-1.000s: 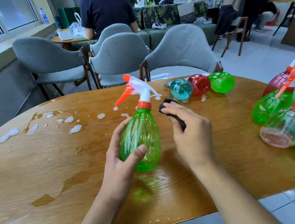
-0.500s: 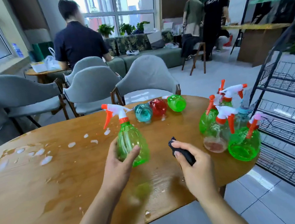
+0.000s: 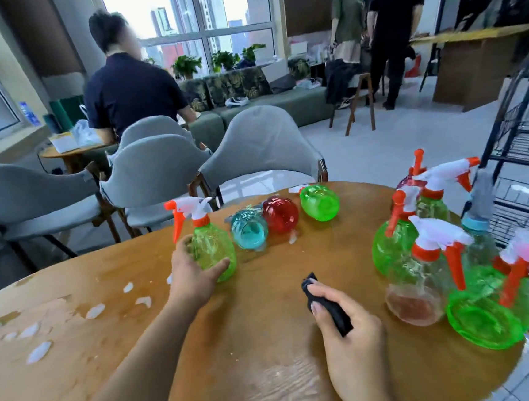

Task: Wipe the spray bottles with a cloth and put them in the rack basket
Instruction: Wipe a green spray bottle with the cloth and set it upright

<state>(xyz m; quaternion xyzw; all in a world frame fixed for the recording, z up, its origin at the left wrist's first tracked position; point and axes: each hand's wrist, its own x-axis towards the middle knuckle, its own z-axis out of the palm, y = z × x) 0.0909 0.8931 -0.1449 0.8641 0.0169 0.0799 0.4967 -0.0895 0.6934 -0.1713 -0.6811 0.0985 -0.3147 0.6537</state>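
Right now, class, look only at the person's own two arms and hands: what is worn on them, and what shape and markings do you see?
Both forearms are bare as far as the frame shows: no sleeves, gloves, watch or rings visible. The left hand and right hand have short, unpainted nails. The arms are slender and enter from the bottom edge. No markings show.

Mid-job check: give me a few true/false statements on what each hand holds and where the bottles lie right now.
1. The left hand grips an upright green spray bottle. True.
2. The right hand holds nothing. False: it grips a dark cloth.
3. Three bottles lie on their sides at the table's far edge. True: teal bottle, red bottle, green bottle.
4. The held bottle's trigger is blue. False: orange.
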